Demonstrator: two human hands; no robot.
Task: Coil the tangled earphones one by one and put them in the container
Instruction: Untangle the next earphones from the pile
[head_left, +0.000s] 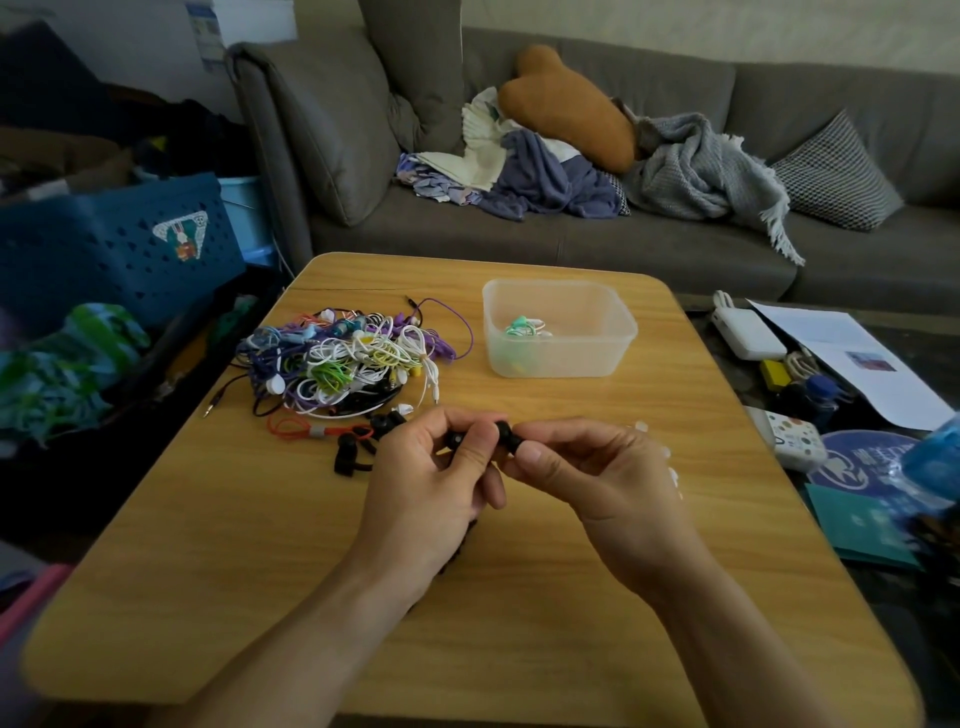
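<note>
Black earphones pinched between both hands

While the black earphones (480, 439) sit above the wooden table (519, 623), the left hand (431, 478) pinches one bud and the right hand (582, 467) pinches the other. Behind lie the tangled earphone pile (343, 358) and, to its right, the clear container (558, 327) holding a coiled green pair (522, 327)

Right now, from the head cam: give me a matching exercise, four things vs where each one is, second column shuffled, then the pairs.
Things:
1. black earbuds
2. mint earphones
3. tangled pile
4. orange cushion

Places:
A. on the sofa
B. pinched between the left hand and right hand
C. inside the clear container
D. on the table's far left

Pairs: 1-B, 2-C, 3-D, 4-A
</note>
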